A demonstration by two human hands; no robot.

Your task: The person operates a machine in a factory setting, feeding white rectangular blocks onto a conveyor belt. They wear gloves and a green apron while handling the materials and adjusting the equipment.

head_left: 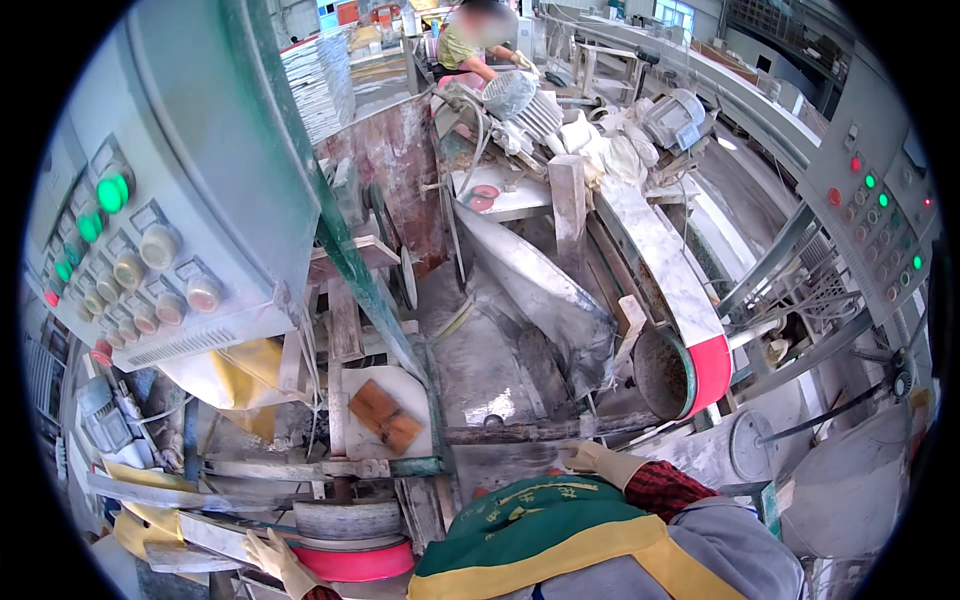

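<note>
My left hand [275, 562], in a cream glove, reaches out at the lower left with its fingers apart, next to a pale belt and a wheel with a red band [360, 562]. Nothing shows in it. My right hand [603, 462], also gloved, is in front of my green and yellow apron [540, 520]. Its fingers stretch leftward, and I see nothing held. Farther right, a long belt [655, 245], white along its run and red at its near end, passes round a large drum [663, 375].
A grey control cabinet [215, 180] with green and pale buttons stands at the left, another control panel [870, 200] at the right. A brown block [385, 416] lies on a pale board. Motors [675, 120] sit behind. A co-worker [470, 45] works at the far side.
</note>
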